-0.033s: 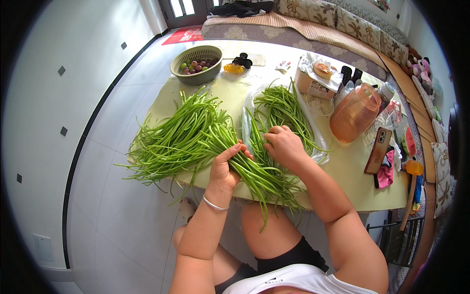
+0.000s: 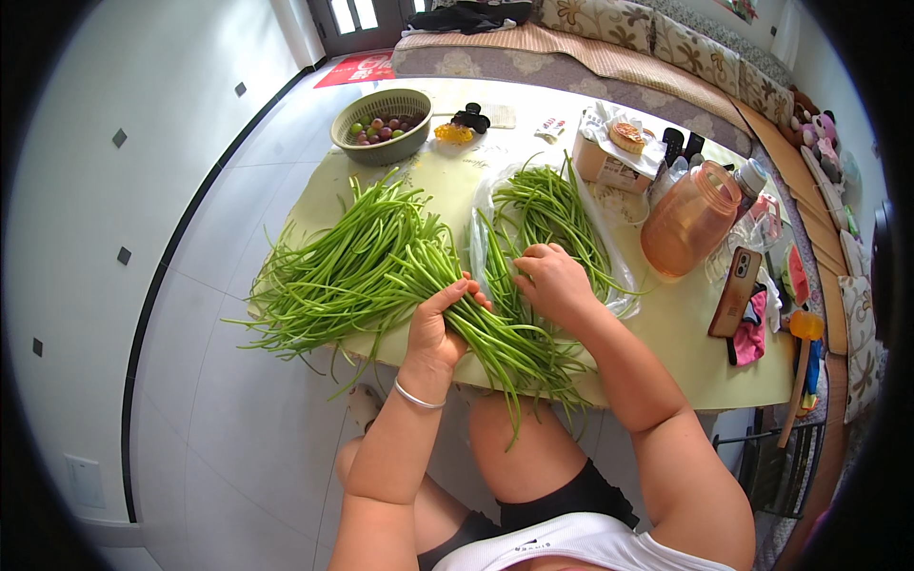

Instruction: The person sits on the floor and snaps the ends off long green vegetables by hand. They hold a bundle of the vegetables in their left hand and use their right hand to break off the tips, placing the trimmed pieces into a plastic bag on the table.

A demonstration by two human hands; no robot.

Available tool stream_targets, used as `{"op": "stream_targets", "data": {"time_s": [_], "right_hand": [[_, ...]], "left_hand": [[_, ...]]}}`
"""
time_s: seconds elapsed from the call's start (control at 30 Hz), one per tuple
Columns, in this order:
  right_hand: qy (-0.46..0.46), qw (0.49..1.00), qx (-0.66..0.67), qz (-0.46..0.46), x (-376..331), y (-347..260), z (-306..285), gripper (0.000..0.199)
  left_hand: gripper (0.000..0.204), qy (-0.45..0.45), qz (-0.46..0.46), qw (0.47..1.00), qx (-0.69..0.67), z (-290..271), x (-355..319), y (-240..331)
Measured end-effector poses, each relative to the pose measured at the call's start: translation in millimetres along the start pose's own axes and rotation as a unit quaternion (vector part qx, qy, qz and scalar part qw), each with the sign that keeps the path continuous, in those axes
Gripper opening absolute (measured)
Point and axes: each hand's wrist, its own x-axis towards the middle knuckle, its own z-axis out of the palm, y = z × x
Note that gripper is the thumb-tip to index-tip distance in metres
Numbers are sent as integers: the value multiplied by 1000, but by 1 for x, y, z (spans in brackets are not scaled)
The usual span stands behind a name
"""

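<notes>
A bunch of long, thin green vegetable stems (image 2: 430, 266) is gripped in my left hand (image 2: 441, 319), fingers wrapped around its middle. The bunch's ends hang over the table's near edge, above my leg. My right hand (image 2: 554, 283) is just to the right, its fingers drawn together in a pinch over more stems; what lies between the fingertips is hidden. Beyond it, a heap of green stems (image 2: 547, 214) rests in an open clear plastic bag (image 2: 624, 303). To the left, a large pile of green stems (image 2: 328, 276) spreads across the table, meeting the held bunch.
On the table (image 2: 681, 366) stand a basket (image 2: 392, 150) of grapes (image 2: 376, 131), a black hair clip (image 2: 471, 117), a box (image 2: 609, 169) with a round pastry (image 2: 627, 137), and a pinkish jug (image 2: 687, 224). A phone (image 2: 735, 293) lies at the right by a pink cloth (image 2: 748, 333).
</notes>
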Motion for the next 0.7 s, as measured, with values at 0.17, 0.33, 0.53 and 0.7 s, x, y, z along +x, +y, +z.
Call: {"op": "stream_targets", "data": {"time_s": [0.17, 0.33, 0.53, 0.7], "right_hand": [[28, 998, 45, 33, 4, 8, 1, 16], [-9, 998, -52, -21, 1, 2, 3, 28], [-15, 999, 42, -9, 7, 14, 1, 28], [13, 976, 196, 97, 6, 10, -4, 22]], "left_hand": [[20, 5, -6, 1000, -3, -1, 1, -1], [19, 8, -11, 1000, -3, 0, 2, 1], [22, -2, -8, 1000, -7, -1, 2, 1], [27, -3, -11, 1000, 0, 4, -1, 1]]}}
